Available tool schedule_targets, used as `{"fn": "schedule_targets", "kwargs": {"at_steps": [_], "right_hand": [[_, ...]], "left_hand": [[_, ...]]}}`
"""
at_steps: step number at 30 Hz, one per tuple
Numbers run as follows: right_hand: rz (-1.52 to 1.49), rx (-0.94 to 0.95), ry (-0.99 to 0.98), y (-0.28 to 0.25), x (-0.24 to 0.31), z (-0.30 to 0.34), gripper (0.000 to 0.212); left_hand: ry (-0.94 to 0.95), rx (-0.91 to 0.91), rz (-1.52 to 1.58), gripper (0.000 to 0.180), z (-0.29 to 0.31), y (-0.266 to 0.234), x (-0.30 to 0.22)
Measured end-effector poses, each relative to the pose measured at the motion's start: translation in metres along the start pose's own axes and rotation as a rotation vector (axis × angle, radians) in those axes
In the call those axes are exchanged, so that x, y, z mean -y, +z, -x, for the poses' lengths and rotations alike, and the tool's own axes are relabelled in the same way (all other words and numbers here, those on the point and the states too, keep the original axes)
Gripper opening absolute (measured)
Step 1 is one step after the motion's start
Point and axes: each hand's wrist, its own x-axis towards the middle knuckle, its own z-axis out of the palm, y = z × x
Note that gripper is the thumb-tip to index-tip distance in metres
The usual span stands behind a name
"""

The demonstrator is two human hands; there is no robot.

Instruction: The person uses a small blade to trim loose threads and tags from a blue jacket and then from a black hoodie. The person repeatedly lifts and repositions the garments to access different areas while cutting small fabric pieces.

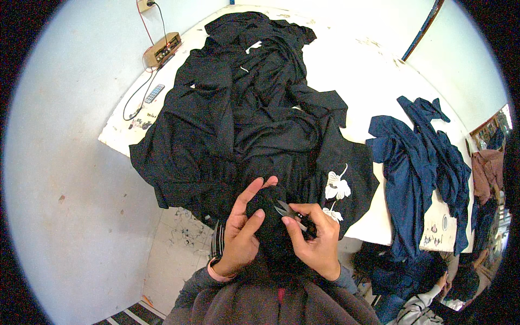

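A large black garment (pixel 211 119) lies in folds over the table and hangs down its near edge toward me. My left hand (pixel 241 241) has a bunched part of this cloth between thumb and fingers, with the fingertips showing at its far side. From the right, my right hand (pixel 320 241) grips small thread snips (pixel 284 209), their pointed blades aimed at the cloth by my left hand. Whether the blades touch the fabric, I cannot tell. White flower-shaped pieces (pixel 338 187) lie on the black cloth, right of my right hand.
The white table (pixel 346 59) also carries navy garments (pixel 409 173) at the right, hanging over its edge. A remote control (pixel 155 93) and a brown box with wires (pixel 164 50) sit far left. Another person's sleeve (pixel 420 310) shows lower right. Thread scraps (pixel 187 230) litter the floor.
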Motion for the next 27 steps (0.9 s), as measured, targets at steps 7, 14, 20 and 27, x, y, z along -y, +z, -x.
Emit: {"fn": "schedule_targets", "kwargs": {"at_steps": [7,14,20,27], "right_hand": [[0.068,-0.101,-0.085,0.006,0.000,0.000,0.023],[0.238,-0.129,-0.235,0.007,0.000,-0.002,0.024],[0.209,-0.137,-0.208,0.006,-0.006,-0.001,0.022],[0.060,-0.172,-0.171,0.006,-0.004,-0.012,0.022]], "left_hand": [[-0.024,0.060,0.097,0.058,0.001,0.001,0.001],[-0.037,0.036,0.120,0.061,0.001,0.000,0.002],[-0.054,-0.045,0.119,0.071,0.001,0.006,-0.001],[-0.057,-0.031,0.108,0.073,0.001,0.005,0.001]]}}
